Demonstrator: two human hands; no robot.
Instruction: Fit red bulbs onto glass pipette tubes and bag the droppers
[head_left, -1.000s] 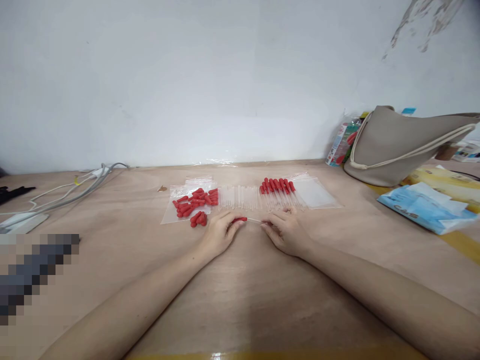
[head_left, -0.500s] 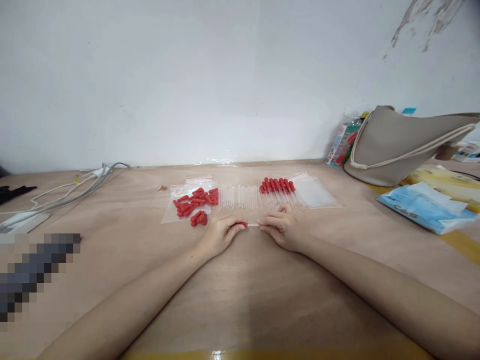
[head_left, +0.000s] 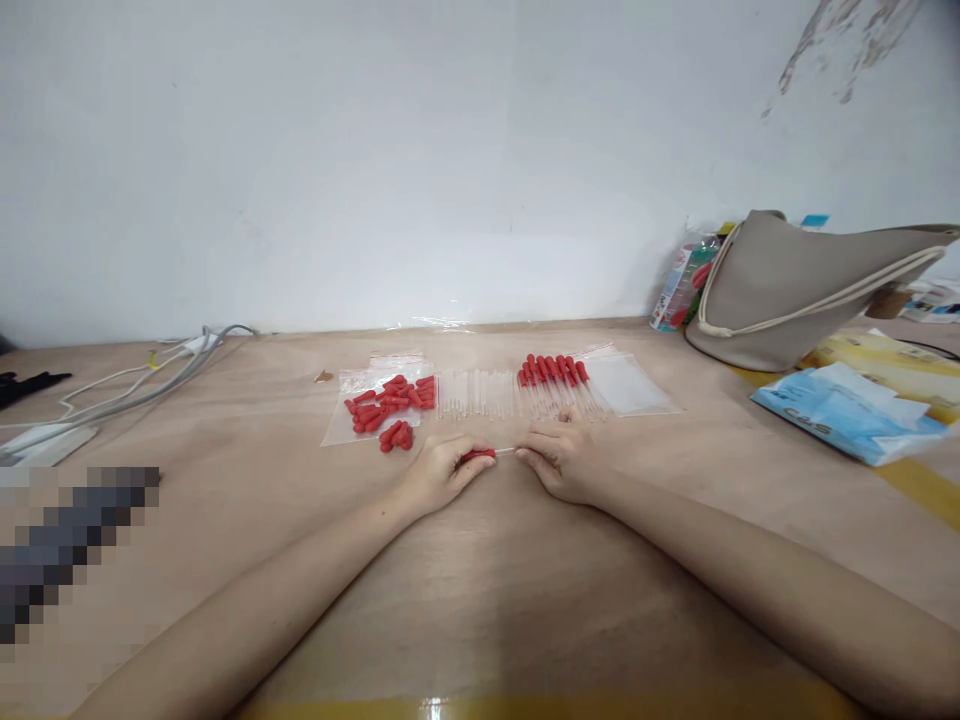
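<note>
My left hand [head_left: 439, 470] pinches a red rubber bulb [head_left: 480, 455] just above the wooden table [head_left: 480, 590]. My right hand [head_left: 561, 460] pinches the thin clear tube [head_left: 505, 452] that runs into that bulb. The two hands are close together, fingertips a few centimetres apart. Just beyond them lie several loose red bulbs [head_left: 390, 402] on a clear bag, a row of bare clear tubes [head_left: 476, 393], and several tubes fitted with red bulbs [head_left: 553, 372].
A clear zip bag [head_left: 634, 388] lies right of the fitted tubes. A beige bag [head_left: 802, 285] and a blue tissue pack [head_left: 847, 412] sit at the right. Grey cables [head_left: 150, 385] and a white adapter [head_left: 45, 440] lie at the left, by the wall.
Both hands have drawn slightly nearer me and closer together; less of the clear tube shows between bulb and right fingers.
</note>
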